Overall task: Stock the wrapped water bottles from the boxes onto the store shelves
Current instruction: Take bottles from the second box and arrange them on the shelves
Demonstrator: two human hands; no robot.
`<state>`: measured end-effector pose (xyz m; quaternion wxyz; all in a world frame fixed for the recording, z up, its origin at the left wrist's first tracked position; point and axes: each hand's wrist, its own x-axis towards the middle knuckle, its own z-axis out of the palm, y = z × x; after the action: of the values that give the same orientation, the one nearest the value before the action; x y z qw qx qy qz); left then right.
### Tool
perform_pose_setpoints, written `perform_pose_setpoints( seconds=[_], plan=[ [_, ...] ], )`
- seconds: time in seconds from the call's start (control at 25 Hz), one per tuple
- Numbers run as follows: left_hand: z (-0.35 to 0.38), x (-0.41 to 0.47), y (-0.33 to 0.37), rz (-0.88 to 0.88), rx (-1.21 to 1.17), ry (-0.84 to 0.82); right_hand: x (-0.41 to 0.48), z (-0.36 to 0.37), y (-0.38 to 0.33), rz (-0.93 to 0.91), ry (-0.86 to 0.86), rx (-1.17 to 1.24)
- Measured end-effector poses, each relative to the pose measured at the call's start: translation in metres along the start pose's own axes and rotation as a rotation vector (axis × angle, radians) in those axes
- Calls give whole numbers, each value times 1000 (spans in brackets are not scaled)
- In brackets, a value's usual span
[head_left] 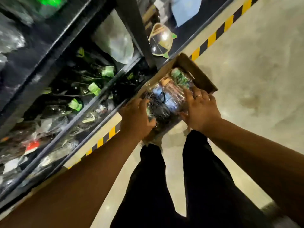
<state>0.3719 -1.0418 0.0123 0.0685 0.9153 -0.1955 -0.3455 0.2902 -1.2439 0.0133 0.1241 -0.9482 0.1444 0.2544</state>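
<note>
An open cardboard box point(199, 74) stands on the floor against the shelf base, with plastic-wrapped water bottles inside. A green one point(180, 77) lies at its far end. Both hands reach down into the box. My left hand point(135, 117) grips the near left side of a dark wrapped bottle point(160, 106). My right hand point(199, 107) presses on the wrap of a blue and clear bottle point(167, 97), fingers curled over it. The lower shelf point(77, 89) on the left holds many dark wrapped bottles with green tags.
Black shelving runs diagonally across the left, with a yellow-and-black hazard stripe point(218, 32) along its base. A round clear item with green trim point(162, 40) sits on the bottom ledge beyond the box. My legs in dark trousers point(164, 178) stand on pale floor to the right.
</note>
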Motion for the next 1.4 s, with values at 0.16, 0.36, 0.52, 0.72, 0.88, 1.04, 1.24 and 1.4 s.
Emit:
perform_pose_setpoints(
  seconds=[0.16, 0.36, 0.52, 0.72, 0.88, 1.04, 1.24, 1.4],
  plan=[
    [80, 70, -18, -143, -67, 21, 78, 71, 35, -18, -118, 24],
    [179, 143, -62, -263, -147, 61, 198, 200, 30, -5, -287, 117],
    [233, 173, -93, -247, -170, 71, 261, 284, 6, -11, -226, 281],
    [259, 208, -121, -170, -164, 44, 313, 332, -7, -184, -51, 143],
    [257, 223, -134, -149, -126, 40, 328, 347, -18, -191, -34, -71],
    [253, 222, -132, -162, -160, 39, 312, 333, -8, -200, -19, 58],
    [258, 208, -104, -186, -295, 36, 261, 295, 21, -163, 102, 279],
    [265, 200, -69, -191, -552, -97, 216, 275, 41, -122, 141, 745]
  ],
)
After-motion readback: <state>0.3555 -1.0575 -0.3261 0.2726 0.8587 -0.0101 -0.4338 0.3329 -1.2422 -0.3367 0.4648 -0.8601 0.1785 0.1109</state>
